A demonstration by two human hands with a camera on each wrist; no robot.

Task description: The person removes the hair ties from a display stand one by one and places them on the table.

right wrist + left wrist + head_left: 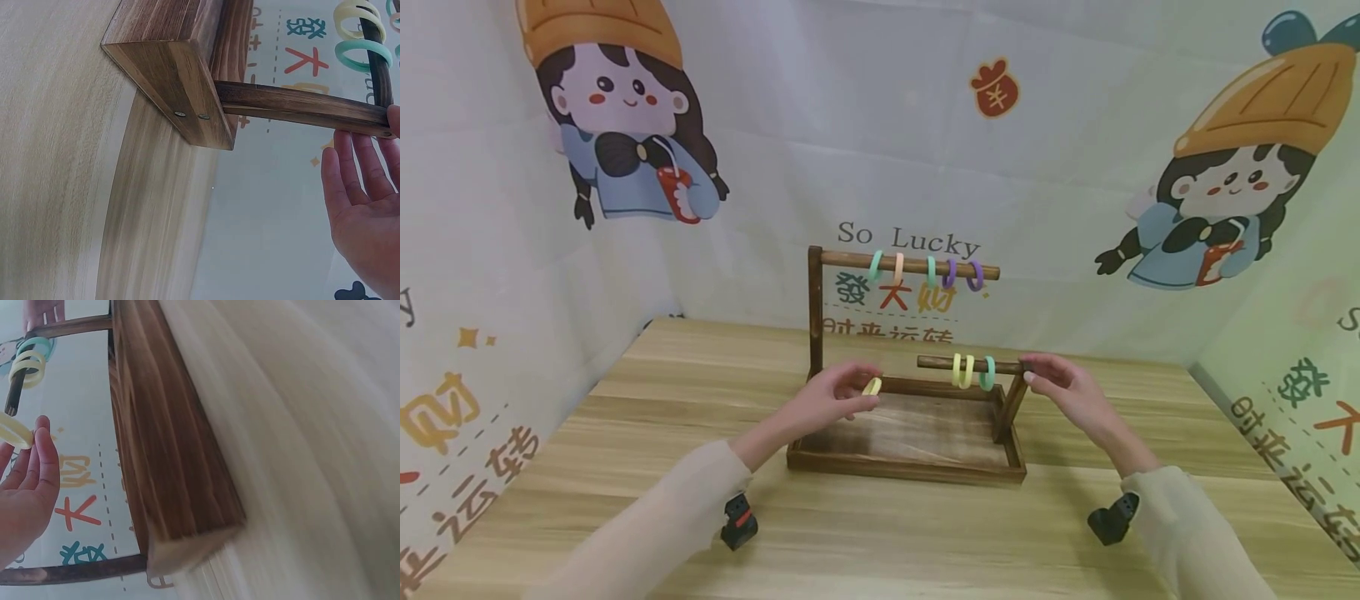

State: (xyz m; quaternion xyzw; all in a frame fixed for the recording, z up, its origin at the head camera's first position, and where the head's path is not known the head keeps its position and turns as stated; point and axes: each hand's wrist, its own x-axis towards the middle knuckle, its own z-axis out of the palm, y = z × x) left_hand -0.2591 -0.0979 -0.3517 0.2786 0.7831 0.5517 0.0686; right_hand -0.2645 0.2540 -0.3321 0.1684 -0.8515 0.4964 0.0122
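Observation:
My left hand pinches a pale yellow ring between thumb and fingers, short of the free end of the lower bar. That bar belongs to a dark brown wooden rack with a tray base. Two yellow rings and one teal ring hang on it. With thumb and fingers, my right hand holds the top of the rack's short right post. In the right wrist view the fingers lie against the post's end beside the bar.
Above and behind, the rack's upper bar carries several rings in teal, peach and purple, held by a tall left post. The rack stands on a wood-grain table. A printed cloth hangs behind and at both sides.

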